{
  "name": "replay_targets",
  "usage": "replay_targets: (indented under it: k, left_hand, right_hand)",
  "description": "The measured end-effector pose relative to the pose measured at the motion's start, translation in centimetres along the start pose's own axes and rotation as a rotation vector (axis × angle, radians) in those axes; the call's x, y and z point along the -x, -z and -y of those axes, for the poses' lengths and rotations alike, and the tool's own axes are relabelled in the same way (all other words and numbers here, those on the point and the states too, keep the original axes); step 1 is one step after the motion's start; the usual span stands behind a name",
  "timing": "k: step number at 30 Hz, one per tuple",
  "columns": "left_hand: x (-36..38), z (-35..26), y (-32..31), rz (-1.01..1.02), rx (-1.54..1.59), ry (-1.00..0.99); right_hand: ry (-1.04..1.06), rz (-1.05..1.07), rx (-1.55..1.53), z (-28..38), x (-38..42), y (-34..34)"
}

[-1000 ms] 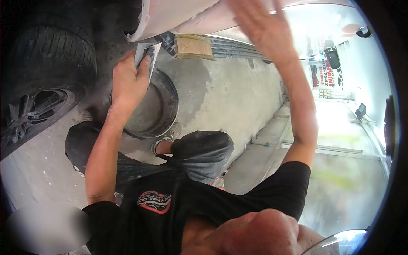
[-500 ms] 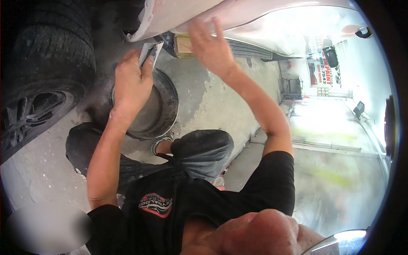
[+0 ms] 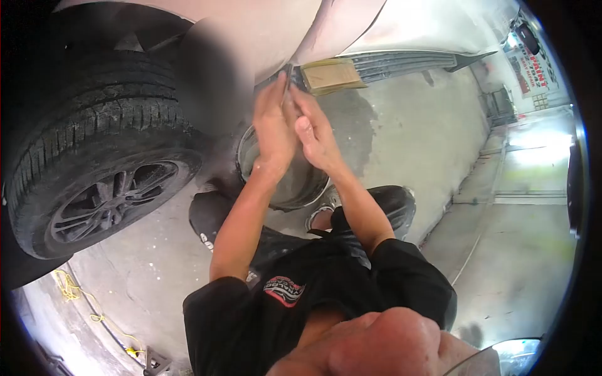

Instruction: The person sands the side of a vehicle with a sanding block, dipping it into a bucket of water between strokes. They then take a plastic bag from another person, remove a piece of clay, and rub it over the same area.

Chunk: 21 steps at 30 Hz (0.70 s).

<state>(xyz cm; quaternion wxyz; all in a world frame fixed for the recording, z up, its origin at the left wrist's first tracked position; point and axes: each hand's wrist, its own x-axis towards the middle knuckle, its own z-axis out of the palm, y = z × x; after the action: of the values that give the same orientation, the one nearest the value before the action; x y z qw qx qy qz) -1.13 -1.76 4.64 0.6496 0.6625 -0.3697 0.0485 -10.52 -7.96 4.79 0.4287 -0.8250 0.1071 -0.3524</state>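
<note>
My left hand (image 3: 273, 135) points up toward the car's lower body edge, its fingers closed on a thin flat piece (image 3: 289, 76) seen edge-on, dark with a pale side. My right hand (image 3: 318, 135) is beside it, palm turned inward, fingers straight and slightly blurred, right at the left hand and the flat piece. The pale pinkish car panel (image 3: 269, 31) curves just beyond the fingertips. Under both hands a round dark tub (image 3: 307, 203) sits on the floor, partly covered by my hands and forearms.
A tyre on a dark wheel (image 3: 116, 197) stands at left. Behind my hands lies a tan, flat, box-like piece (image 3: 332, 75) beside ribbed grey trim (image 3: 401, 64). A yellow cord (image 3: 94, 316) trails across the concrete floor (image 3: 401, 125) at lower left. My bent knees flank the tub.
My right hand has come away from the car panel and met my left hand. The flat piece has turned from face-on to edge-on. The view has shifted, bringing more of the wheel in.
</note>
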Motion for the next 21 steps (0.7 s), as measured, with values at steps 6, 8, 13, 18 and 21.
replay_targets:
  k: [6, 8, 13, 18, 21]
  left_hand:
    - [-2.3, -3.2, -3.1, -0.063, 0.072, -0.158]
    - [-2.9, -4.0, -4.3, -0.123, 0.126, -0.103]
    - [-5.4, -4.5, -6.8, -0.233, 0.078, -0.140]
    - [-6.4, -3.5, -7.6, -0.367, 0.067, -0.223]
    - [-7.1, -4.5, -7.4, -0.381, 0.043, -0.307]
  right_hand:
    - [0.156, -0.145, -0.006, 1.7, -3.5, 3.4]
    - [0.177, -0.142, -0.050, 2.7, -4.5, 4.2]
    - [0.152, -0.211, -0.100, 1.5, -7.2, 5.0]
    - [0.052, -0.255, -0.271, 1.0, -7.9, 4.3]
    - [0.145, -0.287, -0.155, 1.1, -8.7, 5.1]
